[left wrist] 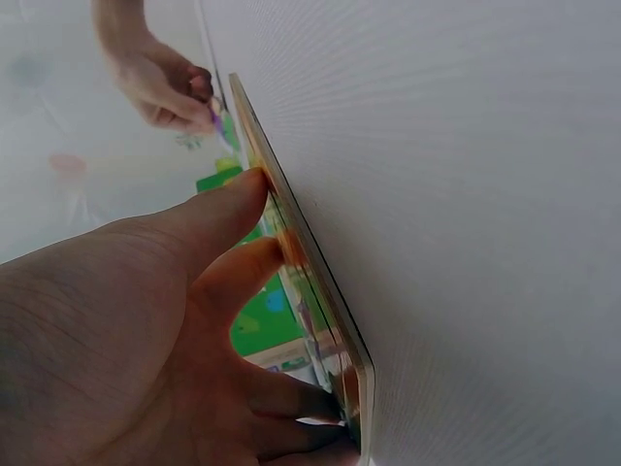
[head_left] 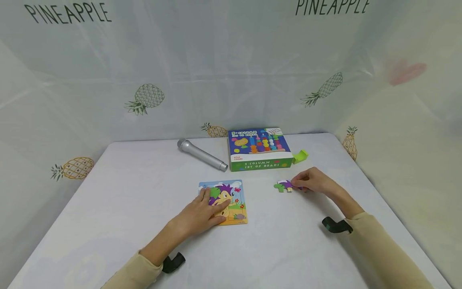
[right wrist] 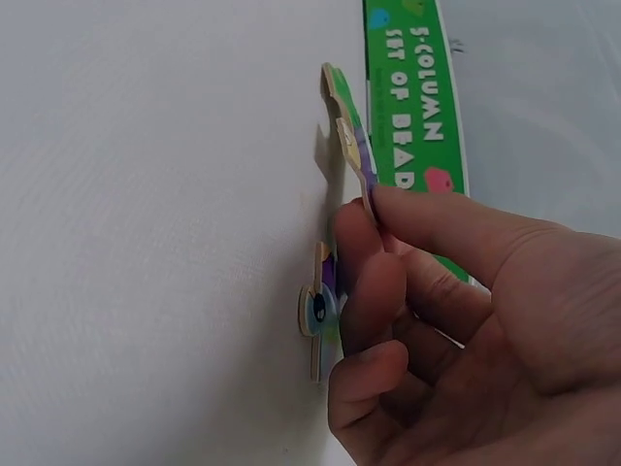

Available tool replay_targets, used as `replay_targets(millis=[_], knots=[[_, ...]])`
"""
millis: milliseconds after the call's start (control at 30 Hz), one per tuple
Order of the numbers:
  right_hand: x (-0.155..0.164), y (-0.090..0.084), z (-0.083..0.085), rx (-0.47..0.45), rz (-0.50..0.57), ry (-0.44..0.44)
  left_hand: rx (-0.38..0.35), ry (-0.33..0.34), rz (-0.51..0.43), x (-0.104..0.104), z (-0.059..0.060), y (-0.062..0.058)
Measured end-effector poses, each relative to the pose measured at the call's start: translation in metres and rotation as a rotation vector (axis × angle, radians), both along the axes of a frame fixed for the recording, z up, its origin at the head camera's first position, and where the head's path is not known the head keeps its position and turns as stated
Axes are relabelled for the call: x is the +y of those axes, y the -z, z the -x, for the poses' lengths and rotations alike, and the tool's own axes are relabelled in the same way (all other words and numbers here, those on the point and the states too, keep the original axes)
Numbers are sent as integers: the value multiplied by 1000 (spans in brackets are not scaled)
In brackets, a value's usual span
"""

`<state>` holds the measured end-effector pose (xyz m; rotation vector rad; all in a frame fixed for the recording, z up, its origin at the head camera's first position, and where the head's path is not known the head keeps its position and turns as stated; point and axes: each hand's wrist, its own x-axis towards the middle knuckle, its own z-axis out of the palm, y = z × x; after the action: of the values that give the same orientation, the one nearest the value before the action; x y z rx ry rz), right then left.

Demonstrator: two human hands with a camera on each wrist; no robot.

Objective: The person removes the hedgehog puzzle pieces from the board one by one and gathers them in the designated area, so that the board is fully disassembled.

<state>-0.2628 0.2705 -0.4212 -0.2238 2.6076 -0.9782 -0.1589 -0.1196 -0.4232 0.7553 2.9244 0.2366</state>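
A square jigsaw puzzle (head_left: pixel 236 196) with a purple-haired hedgehog picture lies flat on the white table. My left hand (head_left: pixel 198 214) rests on its left part, fingers spread over the picture; in the left wrist view the thumb and fingertips touch the puzzle's face (left wrist: pixel 309 320). Off to the right, my right hand (head_left: pixel 313 180) pinches a green and purple puzzle piece (right wrist: pixel 351 141) between thumb and index finger, tilted just over the table. Under the curled fingers, a second puzzle piece (right wrist: pixel 320 309) with an eye printed on it shows in the right wrist view, mostly hidden from the head view.
Behind the hands stands a box of beads (head_left: pixel 261 163) with a green front. A bright green object (head_left: pixel 300 156) lies at its right side. To the box's left lies a grey toy microphone (head_left: pixel 202 154). A pineapple-printed cloth (head_left: pixel 231 88) hangs behind the table (head_left: pixel 144 172).
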Motion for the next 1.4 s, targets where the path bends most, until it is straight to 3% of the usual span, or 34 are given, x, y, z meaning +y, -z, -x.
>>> replay_targets(millis=[633, 1133, 1300, 1400], knots=[[-5, -2, -2, 94, -103, -2, -6, -7, -1, 2, -1, 1], [-22, -8, -3, 109, -49, -36, 68, 47, 44, -1, 0, 0], [-35, -10, -4, 129, -44, -64, 124, 79, 75, 2, -4, 0], [-46, -12, -4, 133, -46, -76, 223, 139, 113, 4, -6, 0]])
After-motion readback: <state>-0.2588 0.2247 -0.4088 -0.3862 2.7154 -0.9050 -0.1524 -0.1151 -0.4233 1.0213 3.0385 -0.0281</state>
